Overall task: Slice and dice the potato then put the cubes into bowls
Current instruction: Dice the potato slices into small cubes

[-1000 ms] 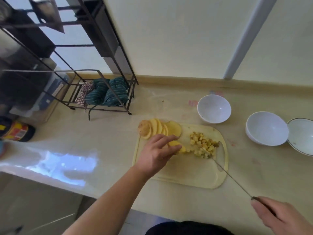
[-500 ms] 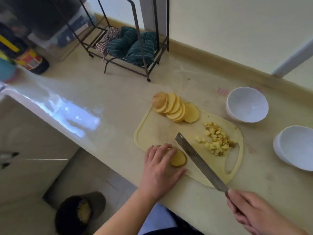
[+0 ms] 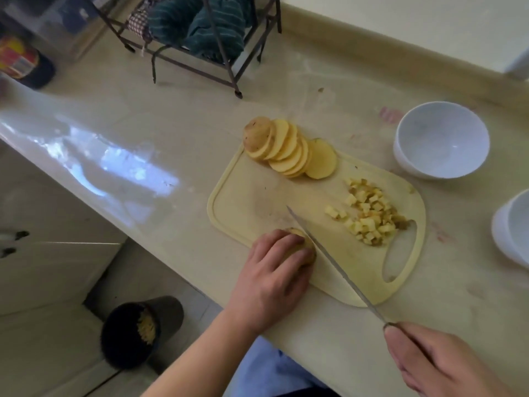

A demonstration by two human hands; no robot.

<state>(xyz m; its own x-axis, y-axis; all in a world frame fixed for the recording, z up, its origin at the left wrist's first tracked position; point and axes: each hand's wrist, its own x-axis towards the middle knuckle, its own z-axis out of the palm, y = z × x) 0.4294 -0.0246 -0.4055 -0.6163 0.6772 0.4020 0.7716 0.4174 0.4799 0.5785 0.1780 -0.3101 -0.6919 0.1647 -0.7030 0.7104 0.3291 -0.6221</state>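
while the left hand point(image 3: 273, 270) lies over a small stack of potato slices point(image 3: 300, 247) at the near left edge of the cutting board point(image 3: 257, 193), its fingers are curled down on top of the stack and press it against the board. most of the stack is hidden under the fingers; only its right side and a bit of the far rim show. the right hand point(image 3: 440, 365) grips the handle of the knife point(image 3: 332, 257) at the lower right, off the board and over the counter point(image 3: 171, 116). the long blade goes from this hand up and to the left, and it passes just beside the right side of the held slices, with the tip a little beyond them (whether the edge already touches the potato i cannot tell).

a fan of uncut potato rounds point(image 3: 286, 147) lies at the far left corner of the board, with the skin end piece on its left. a pile of potato cubes point(image 3: 369, 213) lies on the right part of the board, near the handle hole, well apart from both hands. one white bowl point(image 3: 442, 138) stands on the counter just beyond the board on the right, and a second white bowl point(image 3: 512, 227) is cut by the right edge of the view. a wire rack point(image 3: 217, 38) with cloths stands at the back.
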